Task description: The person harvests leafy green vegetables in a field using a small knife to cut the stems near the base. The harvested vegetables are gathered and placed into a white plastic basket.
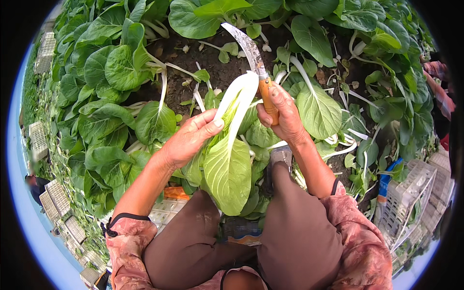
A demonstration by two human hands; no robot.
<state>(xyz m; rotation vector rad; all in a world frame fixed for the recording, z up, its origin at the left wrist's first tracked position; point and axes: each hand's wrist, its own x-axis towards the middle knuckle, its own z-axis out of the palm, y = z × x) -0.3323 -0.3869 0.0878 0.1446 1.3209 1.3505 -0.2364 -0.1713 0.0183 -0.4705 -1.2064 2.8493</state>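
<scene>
My left hand (192,139) grips a head of bok choy (232,159) by its white stalks, with the thumb laid across them. The pale cut base points up and away, and the broad green leaves hang between my knees. In my right hand (284,114) is a sickle (250,50), held by its orange wooden handle. Its curved blade, specked with dirt, points forward and to the left. The top of the handle is right beside the base of the bok choy; whether they touch I cannot tell.
Standing bok choy plants (105,72) crowd the left, far and right sides. Dark soil (174,83) with loose leaves and stalk scraps lies ahead. Plastic crates (406,199) stand at right, others (54,197) far left. Another person's sleeve (440,90) shows at the right edge.
</scene>
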